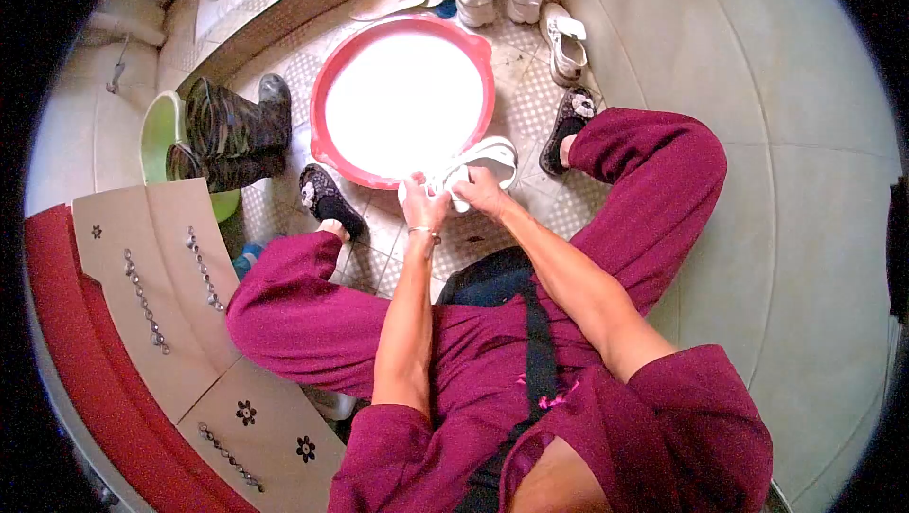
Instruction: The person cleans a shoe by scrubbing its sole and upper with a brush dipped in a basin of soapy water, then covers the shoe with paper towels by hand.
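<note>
Grip on white shoe [505,157]: right hand [483,191] closed on its near side; left hand [425,204] bent in at its left end, where glare hides the fingertips, so I cannot tell how tightly they close.
Far left: beige drawer cabinet [175,271] with beaded handles; beyond it, camouflage boots [241,125] beside a green tub [156,139].
Left arm: reaches straight forward, a bracelet at the wrist, the back of the hand up.
Red-rimmed basin [483,68]: between the feet, its inside blown out to white.
Shoe's place: at the basin's near right edge, ahead of both hands, opening toward the right; contact with the rim is unclear.
Right arm: slants forward and inward from the elbow, hand just beside the left one.
Far right: white sneaker [565,54] near the wall, beyond the right foot.
</note>
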